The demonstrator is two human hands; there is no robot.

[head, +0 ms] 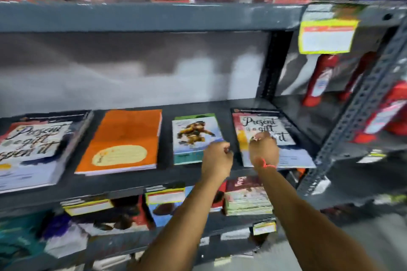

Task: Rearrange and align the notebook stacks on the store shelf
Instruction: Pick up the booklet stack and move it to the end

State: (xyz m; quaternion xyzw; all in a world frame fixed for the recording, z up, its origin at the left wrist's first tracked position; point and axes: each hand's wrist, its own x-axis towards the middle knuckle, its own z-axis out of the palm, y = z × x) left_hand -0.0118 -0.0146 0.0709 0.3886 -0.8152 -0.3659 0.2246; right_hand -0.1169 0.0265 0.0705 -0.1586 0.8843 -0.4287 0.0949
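Note:
Several notebook stacks lie flat on the grey middle shelf (123,185). At far left is a "Present is a gift" stack (33,149), then an orange stack (123,141), then a smaller stack with a monkey cover (193,132), then a second "Present is a gift" stack (259,125) at the right. My left hand (217,157) is curled in a loose fist over the gap between the monkey stack and the right stack. My right hand (264,149), with a red thread on the wrist, rests fingers-down on the right stack's cover. The frame is motion-blurred.
The shelf above (154,15) carries red and white boxes. The shelf below holds more notebooks (246,200) and price labels. A perforated grey upright (352,121) stands at the right, with red bottles (319,81) behind it and a yellow price tag (328,36) above.

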